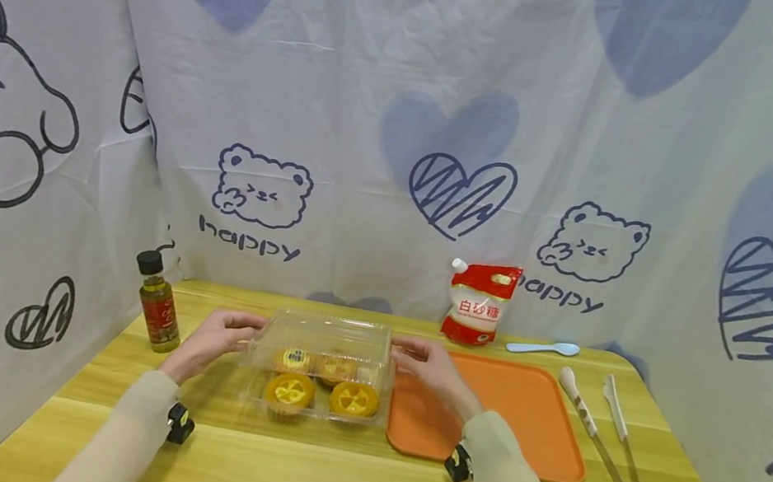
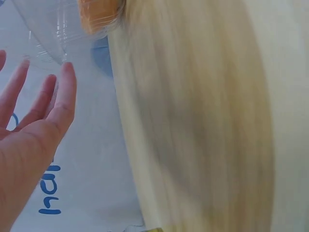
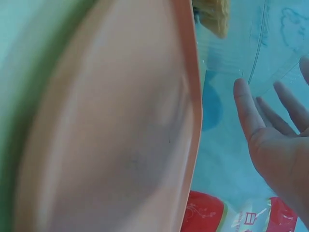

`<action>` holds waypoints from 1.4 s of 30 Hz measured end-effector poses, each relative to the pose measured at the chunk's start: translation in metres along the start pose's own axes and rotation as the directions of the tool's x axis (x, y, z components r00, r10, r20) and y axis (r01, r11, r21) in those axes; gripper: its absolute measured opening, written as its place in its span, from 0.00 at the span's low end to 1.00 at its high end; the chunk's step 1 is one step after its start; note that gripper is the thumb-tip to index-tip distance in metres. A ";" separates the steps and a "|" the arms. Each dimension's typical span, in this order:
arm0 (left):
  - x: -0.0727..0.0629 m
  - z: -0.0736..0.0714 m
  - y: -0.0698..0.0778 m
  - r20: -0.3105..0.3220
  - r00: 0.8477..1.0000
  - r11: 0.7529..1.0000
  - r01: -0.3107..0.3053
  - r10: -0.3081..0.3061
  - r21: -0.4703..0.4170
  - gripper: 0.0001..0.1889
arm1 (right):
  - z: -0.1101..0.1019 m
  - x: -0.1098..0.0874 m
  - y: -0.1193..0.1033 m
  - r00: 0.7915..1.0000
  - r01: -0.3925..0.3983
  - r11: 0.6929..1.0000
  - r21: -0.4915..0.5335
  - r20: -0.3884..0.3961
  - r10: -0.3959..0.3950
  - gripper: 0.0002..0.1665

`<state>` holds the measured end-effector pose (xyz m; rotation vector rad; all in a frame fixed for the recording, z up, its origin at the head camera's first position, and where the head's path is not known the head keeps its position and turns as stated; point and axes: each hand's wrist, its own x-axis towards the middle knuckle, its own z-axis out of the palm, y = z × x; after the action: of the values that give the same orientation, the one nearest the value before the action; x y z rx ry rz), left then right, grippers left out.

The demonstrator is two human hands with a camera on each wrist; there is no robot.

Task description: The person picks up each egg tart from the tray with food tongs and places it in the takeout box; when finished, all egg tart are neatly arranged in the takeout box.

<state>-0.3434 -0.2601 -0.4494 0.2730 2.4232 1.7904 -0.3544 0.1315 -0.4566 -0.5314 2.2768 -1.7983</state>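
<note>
A clear plastic box [image 1: 331, 334] stands near the back of the table, left of the orange tray. Several small round yellow-orange cakes [image 1: 353, 400] show through it, two with a pale pattern on top. My left hand [image 1: 214, 339] is at the box's left side, fingers extended; in the left wrist view its fingertips [image 2: 68, 70] are at the plastic's edge. On the opposite side is my right hand [image 1: 434, 371], its fingers [image 3: 248, 106] also fairly straight near the clear wall. Whether the lid is fastened I cannot tell.
The orange tray [image 1: 492, 411] lies under my right forearm. Metal tongs with pale tips [image 1: 613, 454] are right of it. Behind stand a red-and-white sugar pouch [image 1: 479, 305] and a light blue spoon [image 1: 541, 348]. A dark-capped bottle [image 1: 160, 311] stands at the left. Printed cloth [image 1: 376, 106] hangs around the table.
</note>
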 end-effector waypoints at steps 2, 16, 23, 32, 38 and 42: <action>-0.004 -0.001 0.002 0.037 0.999 1.000 -0.003 0.004 -0.011 0.23 | 0.001 -0.004 0.000 1.000 -0.004 1.000 -0.005 0.005 0.004 0.26; -0.035 -0.004 0.001 0.197 0.980 0.998 0.004 -0.016 0.061 0.30 | 0.028 -0.046 0.000 0.998 -0.064 0.995 0.081 0.021 0.062 0.34; -0.047 0.000 0.004 0.228 0.972 0.996 0.046 -0.062 0.075 0.32 | 0.035 -0.066 -0.002 0.995 -0.093 0.991 0.094 0.033 0.090 0.37; -0.058 0.000 0.010 0.309 0.945 0.994 0.112 -0.111 0.013 0.40 | 0.042 -0.072 -0.004 0.992 -0.125 0.981 0.147 0.031 0.122 0.39; -0.058 -0.001 0.009 0.344 0.931 0.986 0.155 -0.123 -0.067 0.44 | 0.044 -0.074 -0.003 0.992 -0.124 0.971 0.205 0.047 0.117 0.41; -0.060 -0.002 0.008 0.356 0.925 0.977 0.182 -0.132 -0.112 0.44 | 0.047 -0.075 -0.005 0.992 -0.121 0.967 0.224 0.043 0.115 0.41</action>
<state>-0.2850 -0.2723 -0.4422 0.3372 2.0046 1.6730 -0.2678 0.1177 -0.4690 -0.3712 2.0024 -1.9421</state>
